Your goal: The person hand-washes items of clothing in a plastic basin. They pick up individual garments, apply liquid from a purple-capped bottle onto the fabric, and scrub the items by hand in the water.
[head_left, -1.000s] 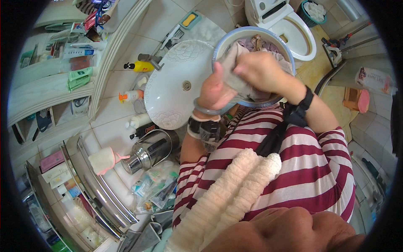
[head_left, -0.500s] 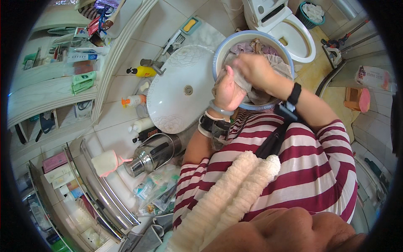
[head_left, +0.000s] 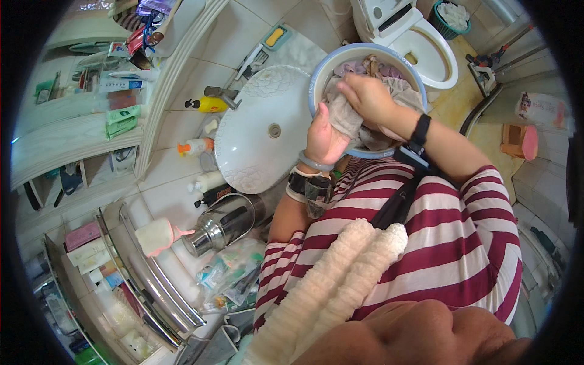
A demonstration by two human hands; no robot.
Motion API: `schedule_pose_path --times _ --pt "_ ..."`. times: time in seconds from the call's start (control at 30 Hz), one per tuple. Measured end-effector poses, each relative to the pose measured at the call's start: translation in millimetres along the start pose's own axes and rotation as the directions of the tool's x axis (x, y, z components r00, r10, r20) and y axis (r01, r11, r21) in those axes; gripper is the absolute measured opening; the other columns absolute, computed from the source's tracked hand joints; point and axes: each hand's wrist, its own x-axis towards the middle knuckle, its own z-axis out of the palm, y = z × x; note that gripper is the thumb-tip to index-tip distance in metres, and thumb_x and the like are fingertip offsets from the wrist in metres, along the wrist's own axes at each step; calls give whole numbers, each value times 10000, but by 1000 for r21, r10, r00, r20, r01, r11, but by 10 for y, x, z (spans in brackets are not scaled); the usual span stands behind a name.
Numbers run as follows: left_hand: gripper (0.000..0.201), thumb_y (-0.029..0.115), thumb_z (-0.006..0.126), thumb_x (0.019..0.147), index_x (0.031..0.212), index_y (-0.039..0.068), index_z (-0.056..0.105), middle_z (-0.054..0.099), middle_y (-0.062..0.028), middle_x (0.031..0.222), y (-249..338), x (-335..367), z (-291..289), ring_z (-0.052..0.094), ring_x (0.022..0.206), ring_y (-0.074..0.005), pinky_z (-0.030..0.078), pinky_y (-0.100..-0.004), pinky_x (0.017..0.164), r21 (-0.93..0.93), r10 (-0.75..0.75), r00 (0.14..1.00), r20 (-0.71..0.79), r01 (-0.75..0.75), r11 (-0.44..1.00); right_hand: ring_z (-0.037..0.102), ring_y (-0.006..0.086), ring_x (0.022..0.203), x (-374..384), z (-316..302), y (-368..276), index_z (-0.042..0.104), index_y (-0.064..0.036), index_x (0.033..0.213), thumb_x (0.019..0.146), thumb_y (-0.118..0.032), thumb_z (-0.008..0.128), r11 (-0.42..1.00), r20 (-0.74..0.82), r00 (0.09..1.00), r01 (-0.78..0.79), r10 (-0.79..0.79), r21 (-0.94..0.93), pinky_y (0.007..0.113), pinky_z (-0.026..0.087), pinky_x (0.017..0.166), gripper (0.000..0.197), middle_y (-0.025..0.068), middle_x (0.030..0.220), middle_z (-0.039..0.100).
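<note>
A wide basin (head_left: 316, 68) with a pale blue rim holds several wet-looking cloths. My right hand (head_left: 372, 100) curls over a beige-grey cloth (head_left: 347, 115), its fingers bunched on the fabric. On the near left side of the basin is my left hand (head_left: 327, 141), thumb pointing up and palm against the same cloth. Its fingers are partly covered by the fabric. Behind my hands a light purple cloth (head_left: 392, 72) lies in the basin's far part. The bottom of the basin is hidden.
Left of the basin is a white oval sink (head_left: 249, 140) with a faucet (head_left: 222, 94), bordered by bottles. A toilet (head_left: 435, 61) stands beyond, beside a green basket (head_left: 456, 27). A steel thermos (head_left: 213, 228) lies near my left elbow. Loaded shelves line the left wall.
My left hand has shifted slightly down and left. My right hand, blurred before, has moved a little nearer and right. The cloth between them shows more.
</note>
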Motion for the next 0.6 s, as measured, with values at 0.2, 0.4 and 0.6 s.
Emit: schedule_pose_path --times 0.2,0.4,0.6 --pt "613 483 259 960 1349 13 318 376 -130 1383 15 -36 40 347 1286 -270 256 -445 1069 6 -8 1000 -5 8 1000 582 324 553 41 58 -12 526 -72 723 819 -260 598 994 -33 995 89 -91 -65 405 463 497 223 124 587 558" --pt "698 499 299 943 1410 -6 183 262 -156 1450 70 -99 116 250 1345 -285 195 -433 1099 75 -41 999 -34 44 996 566 374 591 -44 -11 -137 532 -35 722 853 -256 564 955 192 937 295 -292 13 436 464 537 259 176 630 565" --pt "799 572 339 906 1394 -44 191 277 -183 1434 437 -408 399 276 1330 -306 221 -429 1091 187 22 992 128 -46 981 529 92 781 322 -465 8 603 -31 965 925 -310 520 357 270 851 -449 450 819 261 435 732 294 22 798 600"
